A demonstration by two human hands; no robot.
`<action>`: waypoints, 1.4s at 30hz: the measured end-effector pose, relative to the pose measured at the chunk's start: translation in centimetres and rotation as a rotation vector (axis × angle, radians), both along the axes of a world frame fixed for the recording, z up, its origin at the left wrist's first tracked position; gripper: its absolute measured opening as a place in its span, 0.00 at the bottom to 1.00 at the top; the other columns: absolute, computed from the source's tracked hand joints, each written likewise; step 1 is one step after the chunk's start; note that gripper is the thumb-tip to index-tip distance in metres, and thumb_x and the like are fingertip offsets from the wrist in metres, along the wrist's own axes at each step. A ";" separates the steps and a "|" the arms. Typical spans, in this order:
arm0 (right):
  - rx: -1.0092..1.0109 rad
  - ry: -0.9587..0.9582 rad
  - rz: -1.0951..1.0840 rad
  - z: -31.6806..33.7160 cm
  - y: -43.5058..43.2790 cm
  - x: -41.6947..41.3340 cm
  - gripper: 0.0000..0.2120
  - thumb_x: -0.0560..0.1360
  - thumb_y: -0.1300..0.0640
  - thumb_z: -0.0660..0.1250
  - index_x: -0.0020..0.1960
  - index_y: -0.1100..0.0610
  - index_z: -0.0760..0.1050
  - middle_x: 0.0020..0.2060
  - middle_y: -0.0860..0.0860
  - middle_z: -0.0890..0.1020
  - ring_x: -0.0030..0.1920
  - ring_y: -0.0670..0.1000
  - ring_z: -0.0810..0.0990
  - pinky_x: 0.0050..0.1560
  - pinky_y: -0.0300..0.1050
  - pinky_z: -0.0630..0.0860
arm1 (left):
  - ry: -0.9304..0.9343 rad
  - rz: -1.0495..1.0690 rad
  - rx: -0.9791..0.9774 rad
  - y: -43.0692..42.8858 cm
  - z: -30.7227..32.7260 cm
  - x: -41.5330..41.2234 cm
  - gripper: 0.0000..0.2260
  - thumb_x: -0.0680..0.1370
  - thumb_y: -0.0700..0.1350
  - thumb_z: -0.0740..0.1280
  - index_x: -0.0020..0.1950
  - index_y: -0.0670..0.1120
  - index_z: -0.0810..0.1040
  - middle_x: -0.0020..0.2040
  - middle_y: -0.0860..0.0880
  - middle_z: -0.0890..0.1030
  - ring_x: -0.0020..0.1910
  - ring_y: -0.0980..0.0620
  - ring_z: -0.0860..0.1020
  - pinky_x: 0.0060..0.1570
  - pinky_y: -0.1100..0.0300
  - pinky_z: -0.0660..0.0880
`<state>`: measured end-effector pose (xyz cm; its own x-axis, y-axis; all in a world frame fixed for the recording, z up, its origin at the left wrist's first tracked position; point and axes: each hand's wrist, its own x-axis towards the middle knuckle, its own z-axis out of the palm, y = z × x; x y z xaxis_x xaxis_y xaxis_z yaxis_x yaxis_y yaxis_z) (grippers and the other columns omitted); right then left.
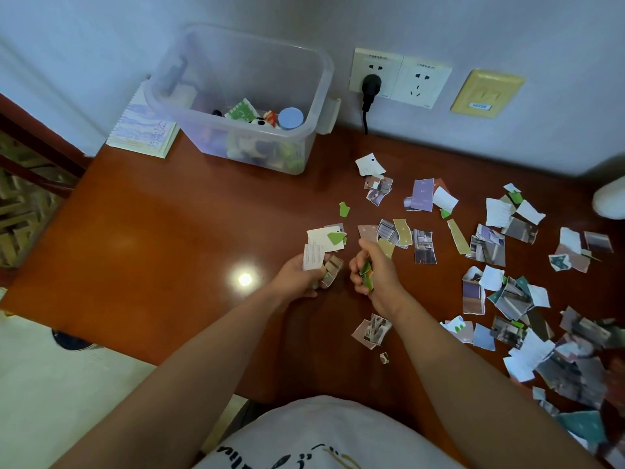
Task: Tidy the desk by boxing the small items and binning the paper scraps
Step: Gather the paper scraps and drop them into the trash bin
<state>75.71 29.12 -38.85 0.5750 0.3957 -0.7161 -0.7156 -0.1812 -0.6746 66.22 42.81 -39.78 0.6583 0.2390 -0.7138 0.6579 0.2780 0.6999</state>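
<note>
Above the middle of the brown desk, my left hand grips a bundle of torn paper scraps, white and green pieces sticking up from the fingers. Close beside it, my right hand is curled round a small green and orange scrap. Several more torn scraps lie scattered over the right half of the desk. A clear plastic box stands at the back by the wall, holding small items: a blue round lid, a green-and-white packet, little figures.
A spiral notebook leans behind the box at its left. Wall sockets with a black plug and cord sit behind the desk. A white object shows at the right edge. Pale floor lies off the desk's left edge.
</note>
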 end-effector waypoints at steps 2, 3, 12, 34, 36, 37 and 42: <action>-0.019 -0.032 -0.002 0.1 0.3 0.5 0.15 0.77 0.58 0.60 0.31 0.56 0.66 0.29 0.52 0.71 0.25 0.48 0.66 0.23 0.38 0.55 | 0.015 0.102 -0.119 0.2 0.4 0.4 0.12 0.80 0.34 0.61 0.58 0.49 0.74 0.45 0.47 0.79 0.37 0.54 0.78 0.30 0.66 0.77; -0.022 -0.039 -0.001 0.2 0.5 0.7 0.13 0.75 0.60 0.59 0.32 0.57 0.66 0.29 0.52 0.70 0.25 0.48 0.66 0.24 0.38 0.55 | 0.016 0.140 -0.172 0.3 0.7 0.6 0.13 0.79 0.33 0.60 0.57 0.48 0.74 0.45 0.46 0.80 0.38 0.52 0.79 0.31 0.64 0.78; -0.182 -0.228 0.096 0.6 3.6 2.7 0.08 0.73 0.65 0.60 0.40 0.56 0.74 0.28 0.50 0.69 0.27 0.48 0.65 0.27 0.39 0.58 | -0.077 0.334 -0.537 3.1 1.3 2.4 0.19 0.73 0.33 0.52 0.59 0.44 0.73 0.45 0.46 0.80 0.41 0.50 0.79 0.40 0.59 0.78; -0.417 -0.374 0.343 -2.0 5.3 3.6 0.09 0.71 0.63 0.67 0.36 0.55 0.67 0.30 0.49 0.69 0.30 0.49 0.68 0.30 0.41 0.64 | -0.023 0.213 -0.084 6.0 0.3 6.3 0.19 0.76 0.63 0.65 0.39 0.47 0.73 0.30 0.50 0.73 0.27 0.54 0.70 0.27 0.62 0.65; -0.296 -0.195 0.222 -1.4 4.8 3.7 0.11 0.72 0.68 0.62 0.36 0.56 0.66 0.29 0.51 0.68 0.27 0.48 0.64 0.27 0.39 0.59 | -0.037 0.188 0.049 5.7 0.0 6.6 0.16 0.78 0.56 0.66 0.39 0.46 0.71 0.30 0.50 0.73 0.27 0.55 0.69 0.26 0.63 0.64; -0.259 -0.127 0.162 -1.3 4.6 3.8 0.11 0.71 0.70 0.60 0.36 0.56 0.65 0.29 0.52 0.69 0.26 0.48 0.64 0.26 0.38 0.58 | -0.035 0.154 0.123 5.6 -0.2 6.6 0.15 0.78 0.54 0.67 0.39 0.45 0.71 0.29 0.51 0.73 0.26 0.55 0.69 0.25 0.64 0.64; -0.101 0.029 -0.044 -0.6 3.5 4.2 0.13 0.66 0.74 0.52 0.39 0.58 0.67 0.30 0.55 0.73 0.26 0.50 0.67 0.28 0.39 0.59 | -0.026 -0.108 0.429 5.1 -1.4 6.5 0.10 0.73 0.52 0.71 0.39 0.49 0.73 0.34 0.54 0.80 0.31 0.57 0.77 0.36 0.58 0.73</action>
